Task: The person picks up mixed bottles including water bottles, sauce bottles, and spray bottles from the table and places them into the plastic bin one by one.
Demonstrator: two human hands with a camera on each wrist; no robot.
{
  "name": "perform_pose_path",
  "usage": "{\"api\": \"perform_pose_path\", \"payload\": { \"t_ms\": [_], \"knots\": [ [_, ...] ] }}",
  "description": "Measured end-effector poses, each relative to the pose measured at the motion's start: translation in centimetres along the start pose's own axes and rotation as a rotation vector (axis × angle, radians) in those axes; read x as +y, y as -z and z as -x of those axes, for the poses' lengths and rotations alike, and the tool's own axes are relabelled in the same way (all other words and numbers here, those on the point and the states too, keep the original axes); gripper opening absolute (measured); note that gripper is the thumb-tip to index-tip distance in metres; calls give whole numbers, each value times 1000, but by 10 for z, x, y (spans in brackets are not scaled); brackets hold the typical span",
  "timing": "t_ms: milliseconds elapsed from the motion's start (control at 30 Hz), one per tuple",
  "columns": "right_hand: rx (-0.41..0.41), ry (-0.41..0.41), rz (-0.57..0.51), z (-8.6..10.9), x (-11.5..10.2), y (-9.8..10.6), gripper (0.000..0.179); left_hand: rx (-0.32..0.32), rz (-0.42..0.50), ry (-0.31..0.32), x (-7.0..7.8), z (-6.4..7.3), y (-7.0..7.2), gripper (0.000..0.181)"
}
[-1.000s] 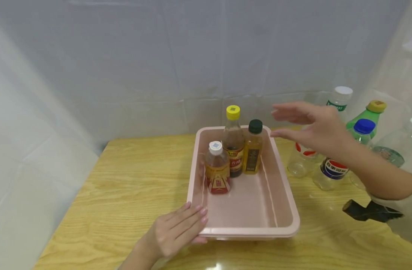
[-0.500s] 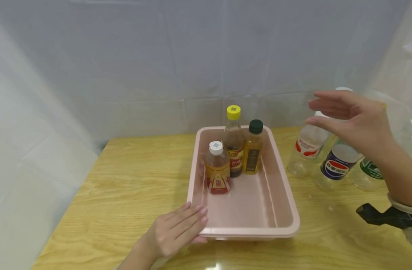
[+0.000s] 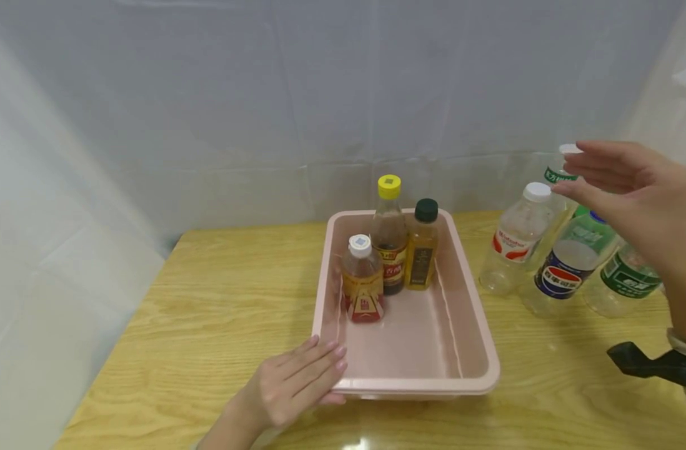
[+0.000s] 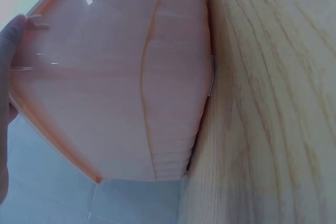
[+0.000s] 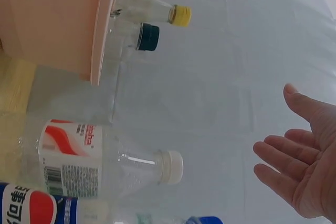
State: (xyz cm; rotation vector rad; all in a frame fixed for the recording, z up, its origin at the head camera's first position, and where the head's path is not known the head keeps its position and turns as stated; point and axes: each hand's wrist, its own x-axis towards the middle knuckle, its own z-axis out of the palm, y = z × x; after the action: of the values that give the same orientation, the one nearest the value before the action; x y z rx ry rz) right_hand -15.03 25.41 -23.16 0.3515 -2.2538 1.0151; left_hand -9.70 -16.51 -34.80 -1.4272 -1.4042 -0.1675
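Observation:
My left hand [image 3: 298,384] rests with straight fingers on the near-left corner of a pink plastic tub [image 3: 478,350]. Inside the tub stand a yellow-capped bottle of dark liquid [image 3: 392,256], a dark-capped bottle of golden liquid [image 3: 420,259] and a white-capped bottle with a red and yellow label [image 3: 363,287]. My right hand [image 3: 641,194] is raised above the bottles at the right, thumb and fingers spread apart, holding nothing. Nearest to it are a clear bottle with a red and white label [image 3: 514,244] and a Pepsi bottle [image 3: 562,275]. The right wrist view shows the palm [image 5: 315,182] bare.
A bottle with a green label [image 3: 626,278] stands right of the Pepsi bottle, partly behind my forearm. Another white-capped bottle [image 3: 561,175] is farther back. The wooden table [image 3: 219,300] meets a pale sheet [image 3: 253,112] at its back edge.
My right hand has moved right, away from the tub to above the bottles, uncovering the red-labelled one and the Pepsi bottle. My left hand and the tub have stayed put.

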Motion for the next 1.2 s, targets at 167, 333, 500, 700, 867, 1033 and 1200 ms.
{"api": "perform_pose_path", "payload": {
  "t_ms": [167,333,500,700,867,1033,1200],
  "knots": [
    [19,-128,22,3,11,10,50,4,4,-2,-2,-4,1,33],
    [96,-171,37,3,22,18,49,10,6,-6,-3,-7,2,33],
    [113,-237,30,6,31,23,50,13,4,-10,-4,-7,2,33],
    [115,-262,9,9,41,22,49,13,12,1,-1,-2,0,33],
    [118,-273,8,12,50,19,47,10,20,12,1,4,-2,35],
    [98,-315,60,18,56,15,49,12,21,8,2,7,-3,35],
    [73,-332,89,21,60,12,52,9,21,8,2,7,-2,35]
  ]
}}
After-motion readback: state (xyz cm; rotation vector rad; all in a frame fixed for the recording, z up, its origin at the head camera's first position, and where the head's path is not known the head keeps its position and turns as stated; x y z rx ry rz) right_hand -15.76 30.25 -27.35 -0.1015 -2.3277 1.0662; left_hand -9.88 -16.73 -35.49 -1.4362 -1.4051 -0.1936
